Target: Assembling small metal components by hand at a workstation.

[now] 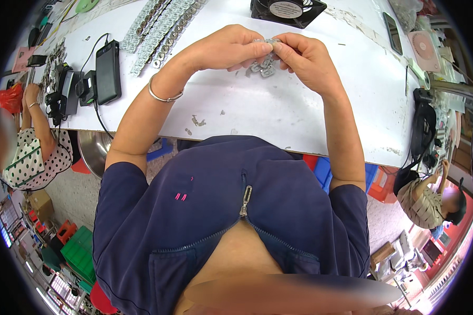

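Note:
Near the far middle of the white table (278, 115), my left hand (236, 50) and my right hand (305, 59) meet with thumbs and fingers pinched. Both grip a cluster of small silver-grey parts (266, 66), which look like clear or metallic pieces. Several of these hang or lie just below my fingertips; their exact kind is too small to tell. Part of the cluster is hidden behind my fingers. Left of my left hand lie long strips of similar silver pieces (165, 31), some with round metal discs.
A black fan (289, 10) with a pale round label stands beyond my hands. At left are a black power bank (108, 72) and cables. A phone (392, 33) and a pink square fan (424, 51) are at right. Co-workers sit at both sides.

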`<state>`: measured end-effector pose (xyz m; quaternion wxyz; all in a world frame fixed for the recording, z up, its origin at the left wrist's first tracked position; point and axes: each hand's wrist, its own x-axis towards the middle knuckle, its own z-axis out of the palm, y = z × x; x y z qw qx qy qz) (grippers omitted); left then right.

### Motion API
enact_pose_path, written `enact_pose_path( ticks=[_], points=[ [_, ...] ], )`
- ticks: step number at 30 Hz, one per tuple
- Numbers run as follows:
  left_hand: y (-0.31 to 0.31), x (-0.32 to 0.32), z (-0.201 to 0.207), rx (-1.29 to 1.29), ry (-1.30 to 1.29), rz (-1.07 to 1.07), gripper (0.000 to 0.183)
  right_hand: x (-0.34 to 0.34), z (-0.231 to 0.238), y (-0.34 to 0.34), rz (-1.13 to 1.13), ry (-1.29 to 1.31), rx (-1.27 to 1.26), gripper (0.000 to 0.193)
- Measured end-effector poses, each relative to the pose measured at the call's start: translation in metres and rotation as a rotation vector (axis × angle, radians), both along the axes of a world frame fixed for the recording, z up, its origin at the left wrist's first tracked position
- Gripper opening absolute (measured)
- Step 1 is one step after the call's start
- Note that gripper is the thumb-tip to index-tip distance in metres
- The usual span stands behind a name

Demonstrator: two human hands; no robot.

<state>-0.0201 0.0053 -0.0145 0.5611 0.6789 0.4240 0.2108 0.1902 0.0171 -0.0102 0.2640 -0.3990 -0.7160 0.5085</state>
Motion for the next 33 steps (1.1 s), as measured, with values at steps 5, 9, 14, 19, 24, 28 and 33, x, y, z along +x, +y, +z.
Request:
enact_pose_path(
  ticks=[5, 9, 14, 19, 24, 28, 33],
  points=[
    [0.0, -0.001, -0.004, -0.023, -0.042, -0.063, 0.047, 0.0, 0.002, 0.002, 0.036, -0.043, -0.028, 0.022],
    [-0.003, -0.001, 0.002, -0.037, -0.124, -0.087, 0.048, 0.005, -0.012, 0.011, 0.132, 0.199, -0.26, 0.021],
    [-0.003, -0.004, -0.001, -0.026, -0.159, -0.097, 0.047, 0.003, -0.015, 0.013, 0.173, 0.343, -0.425, 0.023],
    [0.001, -0.015, -0.012, -0.141, -0.258, -0.105, 0.04, 0.005, -0.015, 0.014, 0.175, 0.384, -0.478, 0.023],
    [0.004, -0.007, -0.027, 0.139, -0.237, 0.23, 0.026, 0.0, -0.013, 0.016, -0.088, 0.055, -0.234, 0.025],
    [-0.002, 0.005, -0.024, 0.573, 0.159, 0.324, 0.02, -0.004, -0.013, 0.018, -0.14, -0.051, -0.105, 0.025],
    [0.004, 0.007, -0.038, 1.165, 0.335, 0.301, 0.026, -0.009, -0.009, 0.02, -0.121, -0.09, -0.066, 0.024]
  ],
)
